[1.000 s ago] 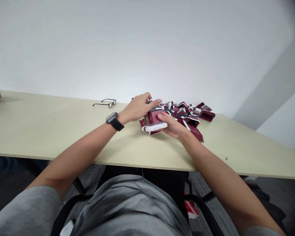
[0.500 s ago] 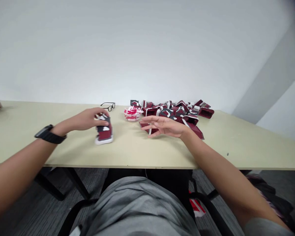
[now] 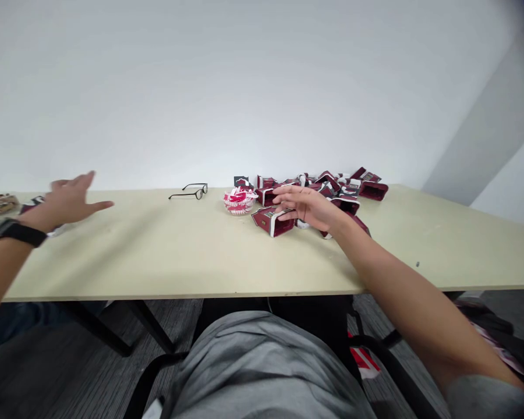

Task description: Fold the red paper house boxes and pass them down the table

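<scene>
At the left of the table, my left hand (image 3: 67,201) is open, its thumb and fingers spread. Partly hidden behind it stands a small maroon and black paper house (image 3: 32,202) with white edging. My right hand (image 3: 310,206) is open too, with fingers apart, over the front of a heap of similar paper houses (image 3: 373,189). Just below its fingertips lies one maroon house (image 3: 271,222), tipped on its side with the open end toward me; whether the fingers touch it I cannot tell.
Left of the heap sits a clear bowl (image 3: 239,202) holding red and white striped pieces. Black-framed glasses (image 3: 196,194) lie farther left. Brown items (image 3: 0,203) are at the table's far left. A tiny dark bit (image 3: 417,264) lies near the right front edge of the table (image 3: 227,273).
My left hand has carried a paper house to the far left and let go of it. The right hand has moved slightly right, over the heap. The view has shifted a little.
</scene>
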Motion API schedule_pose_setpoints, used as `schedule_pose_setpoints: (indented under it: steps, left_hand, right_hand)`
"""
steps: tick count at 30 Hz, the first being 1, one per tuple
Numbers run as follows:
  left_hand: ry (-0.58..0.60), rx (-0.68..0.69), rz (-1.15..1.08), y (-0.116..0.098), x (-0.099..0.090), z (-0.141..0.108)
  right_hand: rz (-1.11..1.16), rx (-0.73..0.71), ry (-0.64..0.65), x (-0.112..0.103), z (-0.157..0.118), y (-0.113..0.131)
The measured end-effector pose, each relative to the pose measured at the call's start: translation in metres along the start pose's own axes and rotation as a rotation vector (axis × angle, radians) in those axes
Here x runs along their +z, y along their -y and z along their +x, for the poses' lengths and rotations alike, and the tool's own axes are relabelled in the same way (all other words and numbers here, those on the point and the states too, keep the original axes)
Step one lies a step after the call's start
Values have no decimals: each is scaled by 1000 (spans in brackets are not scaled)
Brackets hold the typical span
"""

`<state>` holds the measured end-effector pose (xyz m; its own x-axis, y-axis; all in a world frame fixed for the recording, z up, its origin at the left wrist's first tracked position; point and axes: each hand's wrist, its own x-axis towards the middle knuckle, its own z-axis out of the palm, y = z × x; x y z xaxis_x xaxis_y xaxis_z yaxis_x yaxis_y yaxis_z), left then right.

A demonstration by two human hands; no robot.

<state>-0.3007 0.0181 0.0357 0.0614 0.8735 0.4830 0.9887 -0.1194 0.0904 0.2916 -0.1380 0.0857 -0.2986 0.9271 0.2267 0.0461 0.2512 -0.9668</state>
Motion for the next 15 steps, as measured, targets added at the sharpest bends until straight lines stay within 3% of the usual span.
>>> schedule_pose_setpoints:
  steps: [4,6,9,12,15]
  left_hand:
    - [-147,389,-315,-142,6,-9]
    - [-89,585,-468,-219,5,-22]
    - [54,755,-707,-318,4,-40]
    - [200,726,-754,-382,11,-45]
    - [262,603,-679,-409,25,-41]
  right_hand:
    - [-185,-150,-272,-5,5,-5]
    - [-376,-208,-356,-7,8,-11]
    - [-641,-225,-420,-9,13,-20]
    - [-700,-167,-407,-10,17,-27]
    - [-664,-119,-377,-11,19,-28]
